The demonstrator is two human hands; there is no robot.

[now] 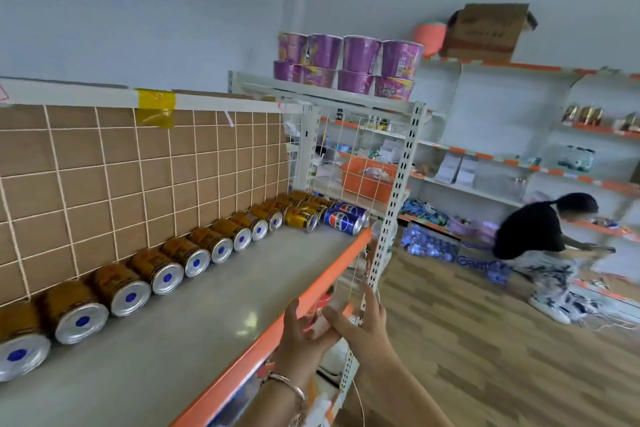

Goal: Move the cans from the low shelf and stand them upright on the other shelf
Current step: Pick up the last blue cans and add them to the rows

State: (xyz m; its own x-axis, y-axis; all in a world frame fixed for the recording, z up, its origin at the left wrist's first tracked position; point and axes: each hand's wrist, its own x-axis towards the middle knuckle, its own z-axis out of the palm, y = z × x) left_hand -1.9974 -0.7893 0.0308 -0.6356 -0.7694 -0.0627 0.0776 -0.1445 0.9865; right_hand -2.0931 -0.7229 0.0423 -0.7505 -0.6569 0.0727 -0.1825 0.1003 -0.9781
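Observation:
A long row of gold-brown cans (166, 274) lies on its side along the back of the grey upper shelf (194, 333), silver ends facing me. At the far end lie more gold cans (300, 217) and two blue cola cans (343, 221). My left hand (300, 333) and my right hand (360, 324) are close together just below the shelf's orange front edge (277, 333), fingers spread. Between them shows a blurred red-and-white object (320, 322) on the level beneath. Whether either hand grips it is unclear. The low shelf is mostly hidden.
A white perforated upright (391, 204) and wire mesh panel (349, 163) close the shelf's right end. Purple noodle tubs (349, 62) sit on top. A person (540, 236) crouches on the wood floor at right, beside more shelving (519, 163) and blue packs (429, 243).

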